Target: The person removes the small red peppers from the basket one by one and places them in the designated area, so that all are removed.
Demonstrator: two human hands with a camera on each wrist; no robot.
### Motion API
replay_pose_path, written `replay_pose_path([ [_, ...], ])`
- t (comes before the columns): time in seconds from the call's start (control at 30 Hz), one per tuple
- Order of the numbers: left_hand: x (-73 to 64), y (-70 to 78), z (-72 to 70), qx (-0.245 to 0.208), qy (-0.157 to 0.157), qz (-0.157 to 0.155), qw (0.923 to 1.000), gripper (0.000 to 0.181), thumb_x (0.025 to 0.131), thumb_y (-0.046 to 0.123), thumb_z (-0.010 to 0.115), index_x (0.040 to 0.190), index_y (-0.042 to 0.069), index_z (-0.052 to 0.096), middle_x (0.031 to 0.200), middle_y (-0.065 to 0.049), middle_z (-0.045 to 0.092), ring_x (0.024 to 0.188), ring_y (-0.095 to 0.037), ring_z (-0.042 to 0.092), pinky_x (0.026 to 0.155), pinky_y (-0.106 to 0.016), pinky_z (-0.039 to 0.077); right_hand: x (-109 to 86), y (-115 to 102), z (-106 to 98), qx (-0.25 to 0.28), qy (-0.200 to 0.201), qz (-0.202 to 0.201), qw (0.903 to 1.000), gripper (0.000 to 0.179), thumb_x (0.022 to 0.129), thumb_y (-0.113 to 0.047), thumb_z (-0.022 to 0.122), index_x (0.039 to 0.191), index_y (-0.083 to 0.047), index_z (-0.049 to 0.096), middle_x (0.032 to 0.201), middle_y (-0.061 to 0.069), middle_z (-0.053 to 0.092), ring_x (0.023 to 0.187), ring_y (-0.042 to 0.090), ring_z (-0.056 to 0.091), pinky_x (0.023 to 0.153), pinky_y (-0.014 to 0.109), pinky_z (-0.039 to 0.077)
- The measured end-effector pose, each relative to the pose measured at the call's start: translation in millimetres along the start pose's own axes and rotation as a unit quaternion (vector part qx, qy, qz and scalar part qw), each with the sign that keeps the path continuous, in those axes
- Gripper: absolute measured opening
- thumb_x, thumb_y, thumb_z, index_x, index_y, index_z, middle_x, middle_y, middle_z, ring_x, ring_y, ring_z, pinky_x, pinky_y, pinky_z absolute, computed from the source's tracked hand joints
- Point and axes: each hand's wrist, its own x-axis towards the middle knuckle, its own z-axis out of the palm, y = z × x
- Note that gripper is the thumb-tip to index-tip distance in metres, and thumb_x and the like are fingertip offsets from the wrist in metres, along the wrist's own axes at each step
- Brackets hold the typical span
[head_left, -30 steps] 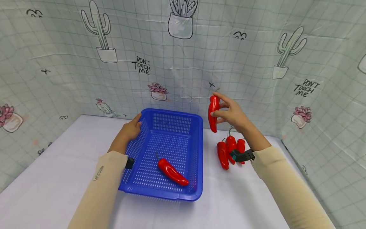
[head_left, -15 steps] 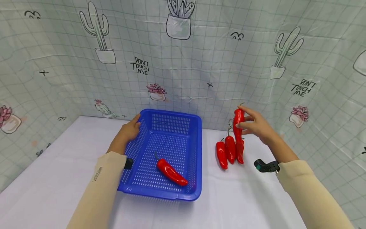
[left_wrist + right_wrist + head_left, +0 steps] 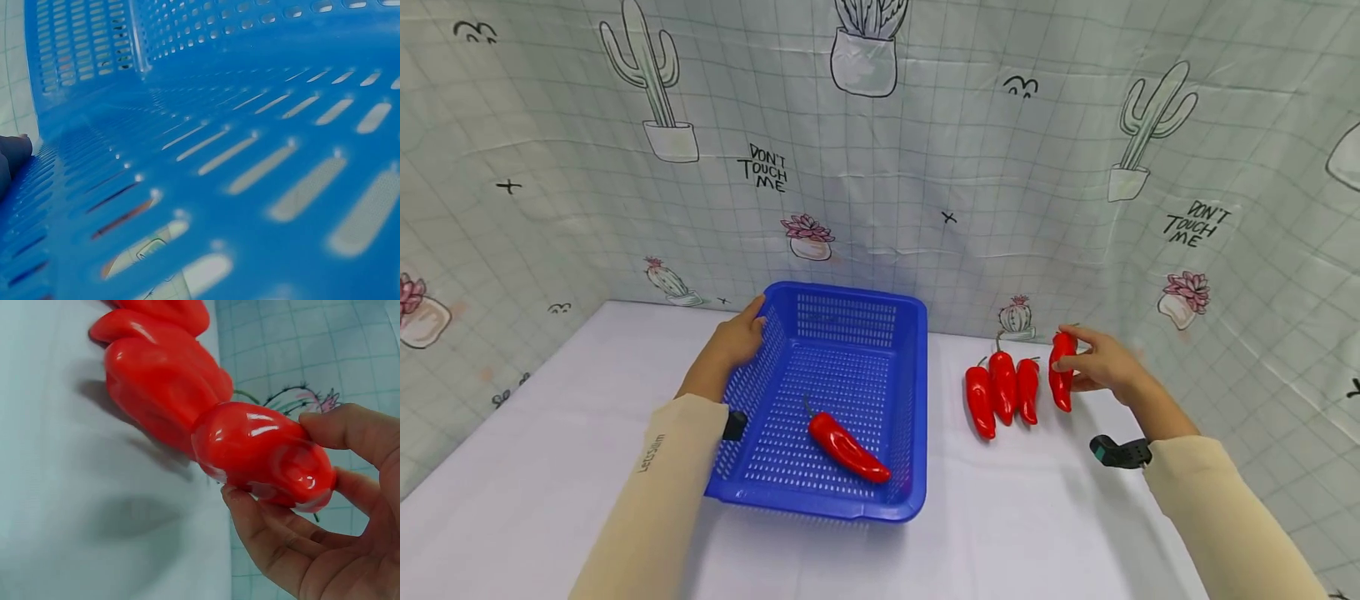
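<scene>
My left hand (image 3: pixel 737 342) grips the left side of a blue perforated plastic basket (image 3: pixel 805 503). In the left wrist view the basket wall (image 3: pixel 300 50) fills most of the picture, with a fingertip (image 3: pixel 15 150) at its left edge. Inside the basket lies one red chili pepper (image 3: pixel 848 448), slanted, stem toward the back. My right hand (image 3: pixel 1101 362) pinches another red chili pepper (image 3: pixel 1062 371) between thumb and fingers, stem end up, close over the table at the right end of a row of peppers. That pepper (image 3: pixel 262 453) shows nearly end-on in the right wrist view.
Three red chili peppers, left (image 3: pixel 981 402), middle (image 3: pixel 1003 387) and right (image 3: pixel 1027 390), lie side by side on the white table (image 3: pixel 1000 517), right of the basket. A grid-patterned cloth (image 3: pixel 880 183) with cactus drawings hangs behind and at both sides.
My right hand has carried its pepper right and down, past the peppers on the table, to the right end of their row. The left hand and basket stay in place.
</scene>
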Motion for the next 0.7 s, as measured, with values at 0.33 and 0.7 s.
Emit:
replay_pose_path([
  [0.33,-0.8,1.0,-1.0,-0.003,0.002,0.003,1.0000,0.053,0.107,0.016,0.023,0.157,0.003,0.011,0.149,-0.033,0.034,0.134,-0.054,0.037,0.112,-0.062,0.029,7.2,12,12,-0.032,-0.006,0.020,0.9993,0.083,0.090,-0.012,0.067,0.155,0.000,0.017,0.126,0.038,0.042,0.084,0.026,0.065,0.075,0.041,0.061],
  [0.7,2.1,-1.3,0.2,0.003,0.004,-0.003,1.0000,0.053,0.108,0.017,0.023,0.157,0.005,0.010,0.149,-0.034,0.033,0.134,-0.054,0.036,0.112,-0.063,0.029,15.4,22,19,-0.042,-0.034,0.040,0.9977,0.084,0.089,-0.015,0.066,0.154,0.003,0.015,0.133,0.039,0.040,0.077,0.021,0.064,0.076,0.039,0.061],
])
